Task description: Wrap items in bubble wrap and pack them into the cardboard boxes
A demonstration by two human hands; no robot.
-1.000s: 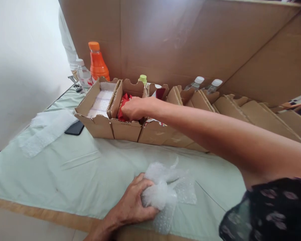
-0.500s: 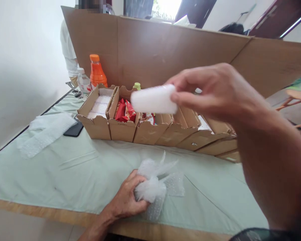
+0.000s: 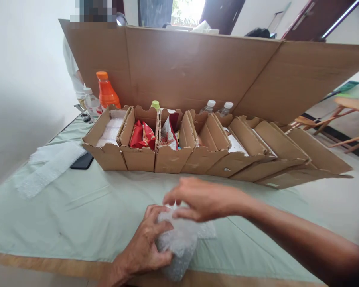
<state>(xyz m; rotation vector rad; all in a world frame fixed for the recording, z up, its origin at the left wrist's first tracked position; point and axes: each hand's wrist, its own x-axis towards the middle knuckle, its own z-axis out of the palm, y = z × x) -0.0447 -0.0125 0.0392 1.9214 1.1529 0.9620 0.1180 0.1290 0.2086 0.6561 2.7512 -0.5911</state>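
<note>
A crumpled bundle of clear bubble wrap [image 3: 179, 243] lies on the cloth near the table's front edge. Curled around its left side, my left hand [image 3: 148, 239] grips it with fingers on top and thumb in front. My right hand [image 3: 197, 199] hovers over the top of the bundle, somewhat blurred. Its thumb and fingers are apart, close to the wrap; whether they touch it is hard to tell. The white roll-shaped piece held earlier does not show in my hands.
Behind the bundle runs a row of cardboard bins [image 3: 140, 159] with red packets [image 3: 142, 135] and white wrapped pieces [image 3: 112, 129]. A cardboard panel [image 3: 185, 67] stands behind them. Left are more bubble wrap [image 3: 48, 163], a phone [image 3: 81, 161] and an orange bottle [image 3: 107, 91]. A person stands beyond.
My right hand has come down from above the bins to the bubble wrap, and the white roll-shaped piece is out of its fingers. My left hand stays on the bundle.
</note>
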